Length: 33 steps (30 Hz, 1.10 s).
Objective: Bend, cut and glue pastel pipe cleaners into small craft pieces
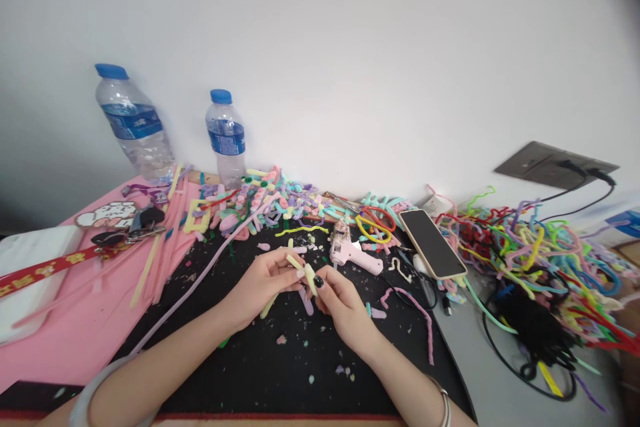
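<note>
Both hands meet over the middle of a black mat (pixel 280 380). Pinched between the fingers of my left hand (pixel 265 280) is a pale yellow pipe cleaner (pixel 294 261), which runs across to the other hand. My right hand (pixel 343 303) has thumb and fingers closed on a folded part of the same yellow piece, near the dark-painted thumbnail. One yellow end hangs below my left palm. Just beyond the hands lies a pink glue gun (pixel 356 256), not touched. Lilac pipe cleaner bits (pixel 306 300) rest on the mat beneath the fingers.
A phone (pixel 434 245) lies at the right, beside a tangled heap of coloured pipe cleaners (pixel 540 247) and black cables (pixel 537 330). Two water bottles (pixel 226 140) stand against the wall. Pink sheets (pixel 95 320), a white box (pixel 37 273) and long pink strips (pixel 173 247) occupy the left.
</note>
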Tool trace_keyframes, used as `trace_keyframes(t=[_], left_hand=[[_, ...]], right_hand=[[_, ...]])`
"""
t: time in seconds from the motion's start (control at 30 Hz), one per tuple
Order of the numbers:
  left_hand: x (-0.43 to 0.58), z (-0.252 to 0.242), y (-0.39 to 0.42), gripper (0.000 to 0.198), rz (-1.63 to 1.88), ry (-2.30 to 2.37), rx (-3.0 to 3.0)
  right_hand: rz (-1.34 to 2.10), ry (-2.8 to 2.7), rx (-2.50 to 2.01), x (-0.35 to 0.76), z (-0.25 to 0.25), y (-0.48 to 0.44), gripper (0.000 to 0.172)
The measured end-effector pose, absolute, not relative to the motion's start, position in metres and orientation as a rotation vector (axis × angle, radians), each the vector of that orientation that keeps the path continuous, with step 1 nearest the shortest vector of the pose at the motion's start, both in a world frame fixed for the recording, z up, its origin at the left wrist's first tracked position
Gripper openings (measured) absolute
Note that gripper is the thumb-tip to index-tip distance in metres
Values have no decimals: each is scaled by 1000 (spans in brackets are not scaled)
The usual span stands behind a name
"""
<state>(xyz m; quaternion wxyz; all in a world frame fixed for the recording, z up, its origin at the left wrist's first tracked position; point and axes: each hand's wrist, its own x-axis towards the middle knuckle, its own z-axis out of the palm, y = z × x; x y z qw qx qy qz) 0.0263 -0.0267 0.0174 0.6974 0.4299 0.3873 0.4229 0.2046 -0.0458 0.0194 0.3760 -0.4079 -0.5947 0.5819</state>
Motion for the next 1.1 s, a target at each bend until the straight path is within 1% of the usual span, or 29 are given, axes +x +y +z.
trace_keyframes(t=[0.1, 0.33, 0.53, 0.63, 0.7, 0.8, 0.87, 0.93, 1.0, 1.1], left_hand=[[26, 17, -27, 16, 936, 838, 921], [25, 16, -24, 14, 970, 741, 736], [25, 16, -24, 16, 981, 730, 688], [25, 18, -25, 16, 967, 772, 755], [25, 20, -25, 21, 963, 824, 868], [23, 23, -25, 40, 1032, 917, 1169], [20, 25, -25, 47, 1094, 987, 1461], [17, 26, -26, 40, 1096, 1025, 1764], [14, 28, -27, 26, 1038, 1008, 1973], [12, 30, -28, 9, 917, 958, 2067]], right_hand=[[1405, -1544, -1071, 205, 21, -45, 31], [1244, -1688, -1147, 210, 24, -43, 29], [1211, -1735, -1146, 210, 24, -42, 29], [1306, -1651, -1133, 212, 23, -41, 27], [1436, -1542, -1099, 215, 22, -39, 26], [1603, -1377, -1043, 220, 21, -37, 25], [1678, -1299, -1019, 221, 22, -36, 25], [1753, -1251, -1007, 221, 24, -36, 23], [1824, -1218, -1006, 220, 27, -36, 22], [1904, -1186, -998, 218, 31, -37, 20]])
